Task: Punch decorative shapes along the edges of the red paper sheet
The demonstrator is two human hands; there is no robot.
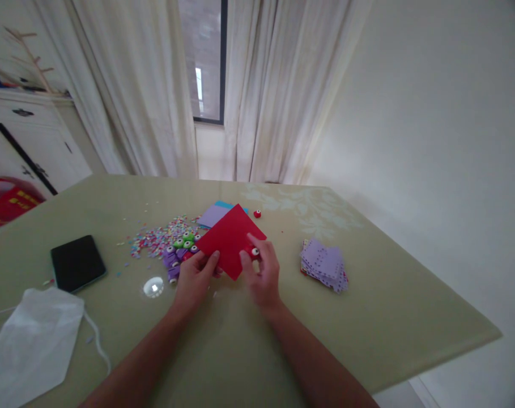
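Note:
My left hand [195, 277] pinches the near left edge of a red paper square [229, 238], held tilted just above the table. My right hand [262, 272] grips a small red punch [254, 252] clamped on the paper's right edge. Several small purple, green and red punches [181, 249] lie beside my left hand. Colourful paper bits [161, 235] are scattered behind them.
A stack of punched lilac and coloured sheets [324, 264] lies to the right. Lilac and blue sheets [215, 214] and another red punch [257, 213] sit behind the red paper. A dark phone [77, 262], a white drawstring bag [32, 345] and a bright light reflection [153, 287] are at left. Table edge runs near right.

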